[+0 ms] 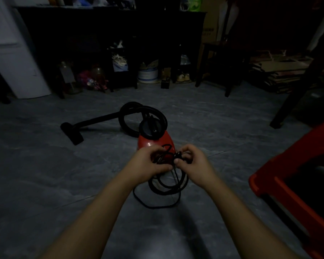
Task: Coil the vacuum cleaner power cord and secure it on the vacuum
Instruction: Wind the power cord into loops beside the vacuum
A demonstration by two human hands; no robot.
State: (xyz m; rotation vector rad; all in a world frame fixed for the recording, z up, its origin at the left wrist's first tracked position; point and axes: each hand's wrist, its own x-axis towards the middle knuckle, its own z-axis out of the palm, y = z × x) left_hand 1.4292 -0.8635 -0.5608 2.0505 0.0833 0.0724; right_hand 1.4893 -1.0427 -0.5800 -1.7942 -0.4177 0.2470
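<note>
Red canister vacuum (153,142) sits mid-floor on grey tile (45,174). Black power cord (166,186) is bunched in loose loops just nearer the camera than the vacuum; its lower loops hang toward the tile, and one strand trails out wider below them. Left hand (148,163) and right hand (193,161) are close together over the vacuum's near end, and both pinch the top of the cord bundle with curled fingers. The hands cover the vacuum's near edge.

A black hose (125,116) loops off the vacuum's far top. A wand runs left from it to the floor head (72,132), which lies flat on the tile. A red plastic frame (288,174) stands right of the vacuum, cut off by the picture edge, its inside too dark to read.

Behind the vacuum is a dark cabinet (101,34) with clutter under it: bottles (67,75) and a white bucket (147,74), whose contents are unclear. A white fridge (13,58) is far left of the vacuum, and stacked cardboard (281,71) is far right.

A dark lump by the right thumb may be the plug, cannot tell. The cord's joint to the vacuum is hidden.
</note>
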